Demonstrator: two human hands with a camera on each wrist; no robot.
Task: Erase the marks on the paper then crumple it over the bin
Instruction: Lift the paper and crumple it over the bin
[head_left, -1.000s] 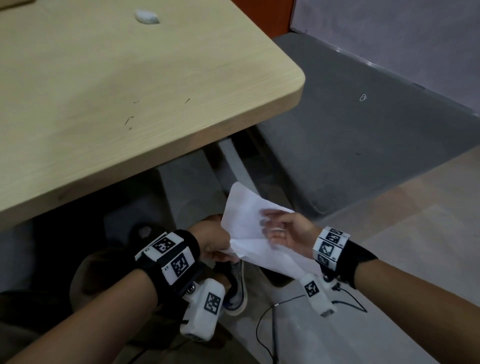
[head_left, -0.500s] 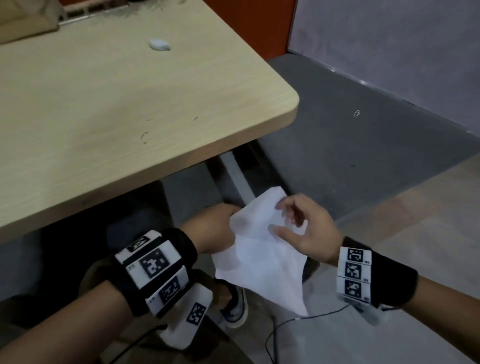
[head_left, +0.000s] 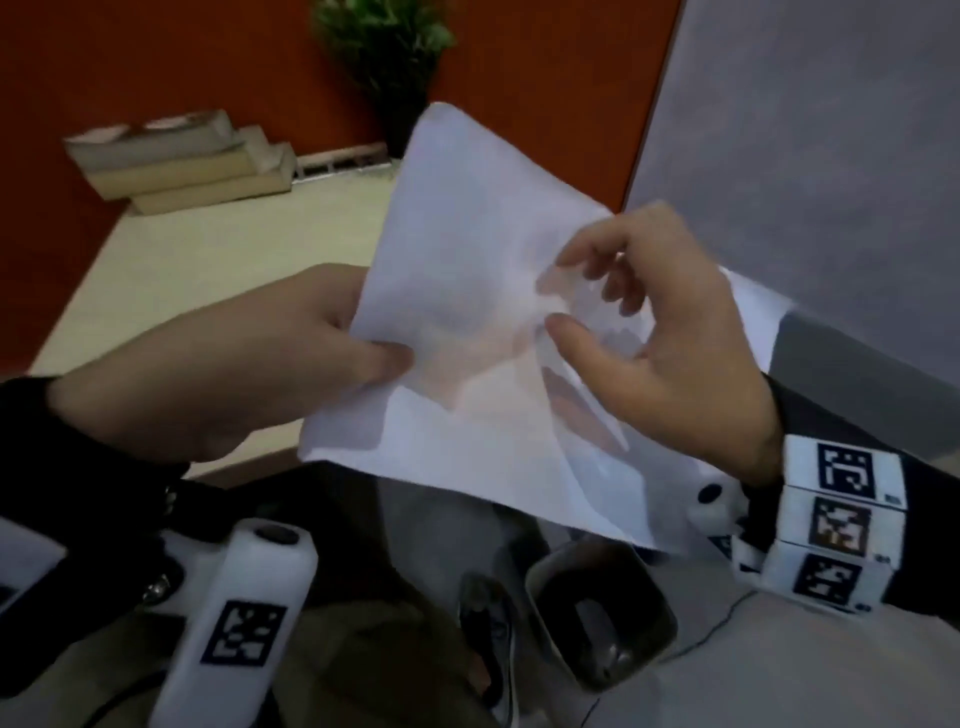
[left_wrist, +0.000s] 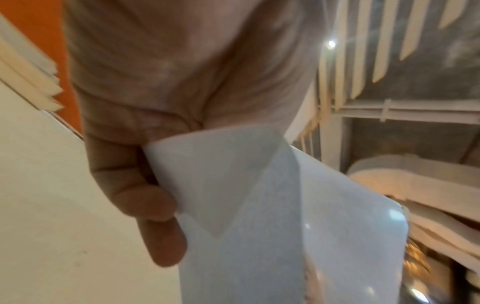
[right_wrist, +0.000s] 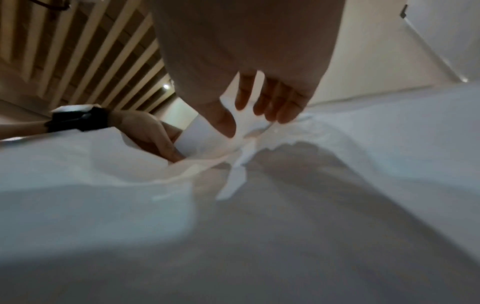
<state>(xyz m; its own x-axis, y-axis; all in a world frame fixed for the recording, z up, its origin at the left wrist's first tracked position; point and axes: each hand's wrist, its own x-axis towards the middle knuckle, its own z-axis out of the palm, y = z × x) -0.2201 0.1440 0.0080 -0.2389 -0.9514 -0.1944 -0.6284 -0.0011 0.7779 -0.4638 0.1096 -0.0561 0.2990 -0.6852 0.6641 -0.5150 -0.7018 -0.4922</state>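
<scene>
A white sheet of paper is held up between both hands, creased near its middle; no marks show on it. My left hand pinches its left edge between thumb and fingers, as the left wrist view shows, with the paper hanging past the left hand. My right hand has thumb and curled fingers gathering the sheet's right part. In the right wrist view the right hand touches the bunched paper. A small dark bin stands on the floor below the paper.
The pale wooden table lies behind the left hand, with stacked books and a plant at its far edge by an orange wall. A grey partition stands at right. A shoe is beside the bin.
Both hands have lifted the paper from below the table edge to in front of the head camera, which has tilted up. The right hand's fingers have curled into the sheet.
</scene>
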